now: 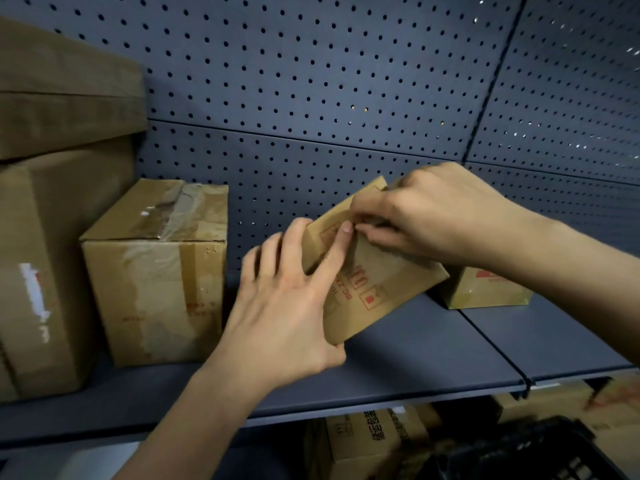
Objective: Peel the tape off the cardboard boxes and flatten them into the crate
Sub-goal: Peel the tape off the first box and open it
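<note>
The person is holding a small box (367, 282) in the middle of the frame, lifted above the shelf (415, 341) and tilted, so that its upper edge is rising toward the right. The left hand (287, 306) is coming from the lower left and is gripping the box at its left side, with one of its fingers (332, 258) lying along the printed face. The right hand (433, 216) is coming from the right and is nearer to the upper edge; its fingers (377, 233) are curled and pinching something thin there, probably the tape end, but the tape itself is too hard to see. So the coming pull probably needs to go away from the left hand, along the face of the box. The crate (540, 448) is waiting dark at the lower right, under the shelf. A bigger box (156, 271), with torn tape on it, is standing on the shelf at the left.
</note>
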